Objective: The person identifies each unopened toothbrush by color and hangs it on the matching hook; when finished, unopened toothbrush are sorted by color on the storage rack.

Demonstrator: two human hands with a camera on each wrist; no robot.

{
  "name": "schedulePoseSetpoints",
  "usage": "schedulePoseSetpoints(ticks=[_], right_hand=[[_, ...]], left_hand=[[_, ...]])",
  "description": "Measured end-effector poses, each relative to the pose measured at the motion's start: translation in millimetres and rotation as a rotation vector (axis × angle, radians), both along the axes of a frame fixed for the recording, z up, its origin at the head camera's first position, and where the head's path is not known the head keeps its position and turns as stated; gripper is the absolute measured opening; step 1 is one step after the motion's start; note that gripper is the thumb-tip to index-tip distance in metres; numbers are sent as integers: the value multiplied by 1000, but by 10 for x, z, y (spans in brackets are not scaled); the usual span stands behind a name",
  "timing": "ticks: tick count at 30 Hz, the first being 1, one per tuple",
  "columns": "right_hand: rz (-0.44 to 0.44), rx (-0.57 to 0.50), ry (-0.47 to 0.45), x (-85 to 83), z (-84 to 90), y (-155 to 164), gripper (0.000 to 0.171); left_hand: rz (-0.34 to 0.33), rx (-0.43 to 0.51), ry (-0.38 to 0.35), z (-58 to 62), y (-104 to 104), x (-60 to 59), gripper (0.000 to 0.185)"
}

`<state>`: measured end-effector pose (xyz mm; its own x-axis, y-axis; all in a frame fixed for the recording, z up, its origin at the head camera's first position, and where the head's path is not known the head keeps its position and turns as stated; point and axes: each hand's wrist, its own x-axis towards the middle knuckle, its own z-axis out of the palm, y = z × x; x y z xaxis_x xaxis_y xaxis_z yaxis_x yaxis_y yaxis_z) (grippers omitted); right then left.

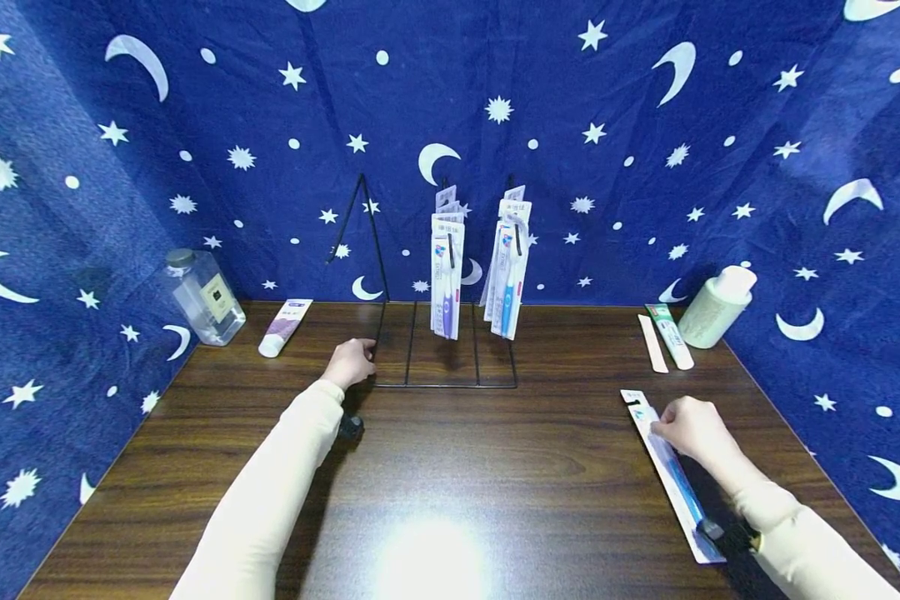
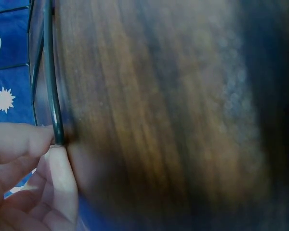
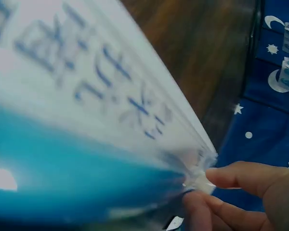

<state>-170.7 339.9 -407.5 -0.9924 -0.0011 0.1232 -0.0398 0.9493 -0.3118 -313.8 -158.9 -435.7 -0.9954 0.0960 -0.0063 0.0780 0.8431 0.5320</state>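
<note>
A black wire display rack [image 1: 446,379] stands at the back middle of the wooden table [image 1: 450,467], with packaged toothbrushes [image 1: 447,283] hanging from two hooks. My left hand [image 1: 352,362] grips the rack's base at its front left corner; in the left wrist view the fingers [image 2: 43,144] pinch the black wire [image 2: 52,96]. Another packaged toothbrush [image 1: 675,479] with a blue handle lies flat on the table at the right. My right hand [image 1: 682,425] pinches this pack near its top end, and the right wrist view shows the fingertips [image 3: 221,175] closed on the pack's edge [image 3: 195,180].
A glass bottle [image 1: 204,296] and a white tube [image 1: 285,327] sit at the back left. A toothpaste tube [image 1: 672,335], a thin flat strip [image 1: 652,343] and a pale green bottle [image 1: 716,307] sit at the back right. Blue star-printed cloth [image 1: 607,125] walls three sides.
</note>
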Motion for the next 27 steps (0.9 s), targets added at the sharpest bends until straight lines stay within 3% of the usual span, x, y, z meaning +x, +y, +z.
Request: schedulePoseSetpoints(ticks=[15, 23, 27], right_hand=[[-55, -139, 464, 42, 411, -258, 10], [-96, -334, 619, 42, 619, -579, 9], [-69, -410, 676, -22, 727, -797, 9]], left_hand=[[-4, -8, 19, -38, -13, -19, 52], [-9, -9, -5, -60, -29, -26, 53], [-1, -6, -12, -39, -21, -29, 53]])
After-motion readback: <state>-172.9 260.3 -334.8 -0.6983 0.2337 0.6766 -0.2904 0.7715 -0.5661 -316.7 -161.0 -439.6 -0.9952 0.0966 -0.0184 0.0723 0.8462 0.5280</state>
